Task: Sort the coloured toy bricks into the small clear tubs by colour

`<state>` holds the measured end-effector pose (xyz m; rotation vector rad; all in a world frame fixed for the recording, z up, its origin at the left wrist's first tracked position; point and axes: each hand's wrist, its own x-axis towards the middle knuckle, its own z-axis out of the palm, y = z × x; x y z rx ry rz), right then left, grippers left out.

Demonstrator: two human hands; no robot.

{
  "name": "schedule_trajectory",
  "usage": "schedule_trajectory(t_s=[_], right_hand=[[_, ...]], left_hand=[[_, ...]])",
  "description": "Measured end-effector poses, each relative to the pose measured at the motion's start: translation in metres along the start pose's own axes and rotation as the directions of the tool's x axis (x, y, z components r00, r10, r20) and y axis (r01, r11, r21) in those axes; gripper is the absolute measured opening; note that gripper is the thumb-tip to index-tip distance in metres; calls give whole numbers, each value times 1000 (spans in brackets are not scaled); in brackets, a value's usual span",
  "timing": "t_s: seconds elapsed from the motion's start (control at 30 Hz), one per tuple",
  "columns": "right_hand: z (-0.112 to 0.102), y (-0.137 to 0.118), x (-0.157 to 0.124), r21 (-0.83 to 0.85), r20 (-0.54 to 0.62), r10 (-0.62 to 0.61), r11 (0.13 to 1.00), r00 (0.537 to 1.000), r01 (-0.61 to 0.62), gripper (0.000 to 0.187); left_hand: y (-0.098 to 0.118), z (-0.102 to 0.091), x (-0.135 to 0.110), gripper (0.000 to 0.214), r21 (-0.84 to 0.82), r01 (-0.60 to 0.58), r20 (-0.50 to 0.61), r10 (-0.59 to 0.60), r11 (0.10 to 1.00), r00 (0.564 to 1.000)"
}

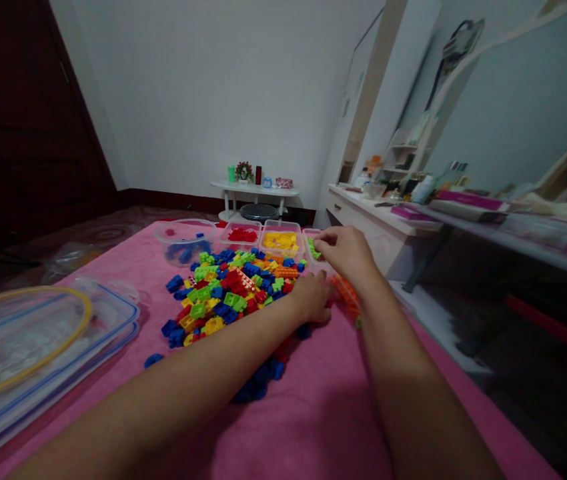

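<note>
A heap of mixed plastic building bricks (pixel 233 300) in blue, green, yellow, red and orange lies on the pink cloth (pixel 323 400). My left hand (pixel 313 298) is at the right edge of the heap, palm down, its fingers curled in. Whatever they hold, if anything, is hidden. My right hand (pixel 346 250) reaches over a clear container with green bricks (pixel 313 249). Its fingertips are drawn together at the container; I cannot make out what is between them. Orange bricks (pixel 346 293) show in a clear container between my arms, partly covered by them.
Behind the heap stand clear containers with blue bricks (pixel 186 250), red bricks (pixel 242 235) and yellow bricks (pixel 281 241). Stacked clear lids (pixel 108 307) with blue and yellow rims lie at the left. A white dresser (pixel 378 227) stands beyond the right side.
</note>
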<state>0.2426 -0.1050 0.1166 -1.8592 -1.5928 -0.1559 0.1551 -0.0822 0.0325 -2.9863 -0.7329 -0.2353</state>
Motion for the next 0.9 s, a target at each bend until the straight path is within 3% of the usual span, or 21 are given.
schedule_trajectory(t_s=[0.13,0.27,0.43,0.57,0.67,0.73,0.9], right_hand=[[5,-3,-2,-36,45,-14,999,999,15,19],[10,-5,-2,-66,87,-20,997,996,26,19],[26,-7,-4,-111,137,-34,993,990,49,20],[57,-6,-11,-12,222,-123,992,967,129,35],[85,-3,-18,114,221,-289,956,932,270,60],[99,0,-22,160,221,-355,932,909,325,66],[112,7,-32,137,271,-293,954,917,265,58]], left_hand=[[-6,-9,2,36,75,-14,58,9,997,998],[-25,-19,-14,22,201,-101,77,87,974,993],[-64,-46,-56,16,179,-136,-54,148,974,988],[-95,-60,-89,13,63,-60,-147,69,996,987],[-117,-56,-105,17,-80,39,-235,-57,996,970],[-127,-48,-113,19,-167,130,-265,-171,977,949],[-134,-20,-128,21,-272,245,-355,-334,930,873]])
